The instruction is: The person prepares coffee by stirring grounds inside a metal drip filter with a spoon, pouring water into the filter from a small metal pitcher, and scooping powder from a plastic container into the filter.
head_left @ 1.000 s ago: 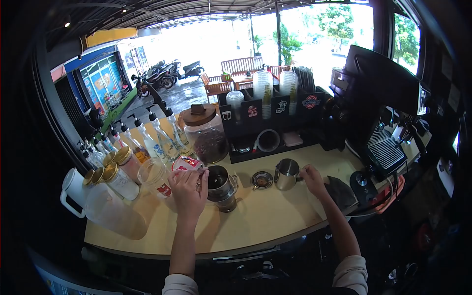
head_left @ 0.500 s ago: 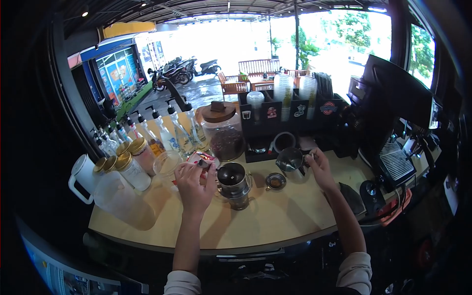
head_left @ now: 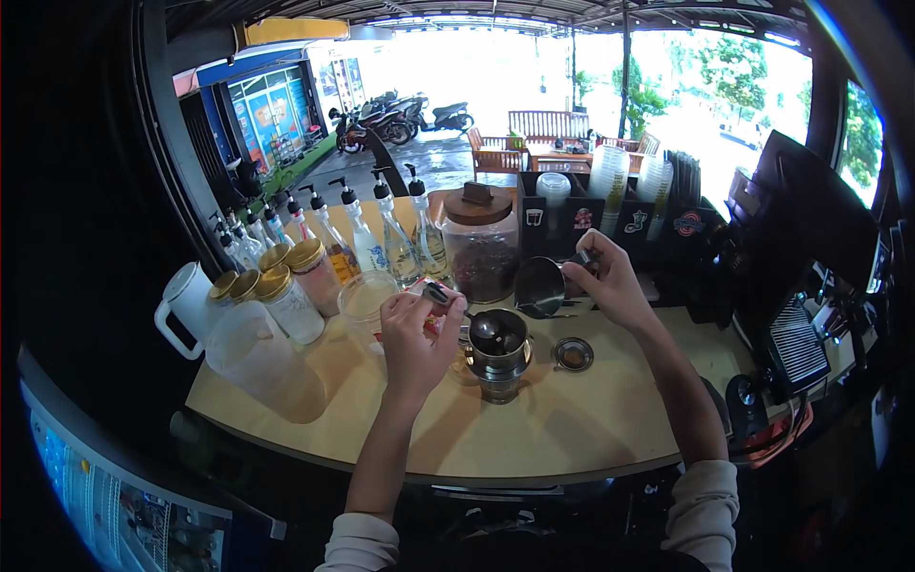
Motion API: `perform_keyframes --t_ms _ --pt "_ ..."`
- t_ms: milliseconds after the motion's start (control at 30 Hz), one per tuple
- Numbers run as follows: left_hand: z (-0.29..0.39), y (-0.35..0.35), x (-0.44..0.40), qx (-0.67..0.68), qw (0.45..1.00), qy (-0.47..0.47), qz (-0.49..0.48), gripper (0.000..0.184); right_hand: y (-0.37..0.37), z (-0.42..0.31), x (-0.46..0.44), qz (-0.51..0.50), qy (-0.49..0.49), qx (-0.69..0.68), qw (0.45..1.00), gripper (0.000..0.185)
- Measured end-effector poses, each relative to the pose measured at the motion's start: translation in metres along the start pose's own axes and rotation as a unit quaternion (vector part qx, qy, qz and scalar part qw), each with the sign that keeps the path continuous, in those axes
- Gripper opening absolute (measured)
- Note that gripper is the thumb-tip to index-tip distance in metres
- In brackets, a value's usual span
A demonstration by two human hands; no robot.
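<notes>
- Bench (head_left: 591, 443) first: the metal dripper (head_left: 498, 345) stands upright about midway along it, nearer the front edge than the back.
- Left hand (head_left: 416, 341) has its grip pinched closed on a spoon (head_left: 486, 327), whose bowl is at the dripper's open top.
- Right hand (head_left: 613, 283) has its grip closed round the handle of the steel pitcher (head_left: 540, 287), held tilted above the bench, behind and right of the dripper.
- A small round dish (head_left: 574, 355) sits just right of the dripper.
- Near the left hand is a red and white packet (head_left: 430, 321); I can't read its print.
- Along the back edge, the black organizer (head_left: 624, 235) wears stickers: a cup outline, a reddish one, a white drawing and a red-and-blue round badge, its lettering too small to read.
- Yellowish print on the stacked cups (head_left: 608, 175) is illegible too.
- Toward the left end stand gold-lidded jars (head_left: 292, 310) and a white jug (head_left: 184, 307).
</notes>
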State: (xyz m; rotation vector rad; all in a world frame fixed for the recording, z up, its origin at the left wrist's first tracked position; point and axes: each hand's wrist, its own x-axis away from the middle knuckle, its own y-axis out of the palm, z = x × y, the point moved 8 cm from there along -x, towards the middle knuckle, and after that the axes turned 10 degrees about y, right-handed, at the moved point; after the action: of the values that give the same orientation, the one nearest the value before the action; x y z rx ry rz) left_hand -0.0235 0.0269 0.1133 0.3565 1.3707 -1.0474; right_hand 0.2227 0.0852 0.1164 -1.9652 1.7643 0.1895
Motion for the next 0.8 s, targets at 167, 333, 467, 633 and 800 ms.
perform_keyframes --t_ms 167,333,467,633,800 --pt "-0.001 0.001 0.000 -0.003 1.000 -0.001 0.003 0.008 0.017 -0.014 -0.011 -0.031 -0.022 0.024 0.999 0.024" --pt "-0.006 0.005 0.000 0.025 1.000 -0.006 0.006 0.007 0.025 -0.017 -0.016 -0.048 -0.016 0.064 0.997 0.023" --pt "-0.004 0.003 -0.002 0.031 0.999 -0.010 0.007 0.007 0.030 -0.019 -0.019 -0.053 -0.029 0.086 0.995 0.022" --pt "-0.007 0.004 -0.002 0.031 0.999 -0.011 0.007 0.007 0.040 -0.031 -0.015 -0.086 0.023 0.056 0.994 0.022" --pt "-0.009 0.005 -0.001 0.023 1.000 -0.004 0.014 0.007 0.042 -0.036 -0.016 -0.090 0.021 0.093 0.991 0.022"
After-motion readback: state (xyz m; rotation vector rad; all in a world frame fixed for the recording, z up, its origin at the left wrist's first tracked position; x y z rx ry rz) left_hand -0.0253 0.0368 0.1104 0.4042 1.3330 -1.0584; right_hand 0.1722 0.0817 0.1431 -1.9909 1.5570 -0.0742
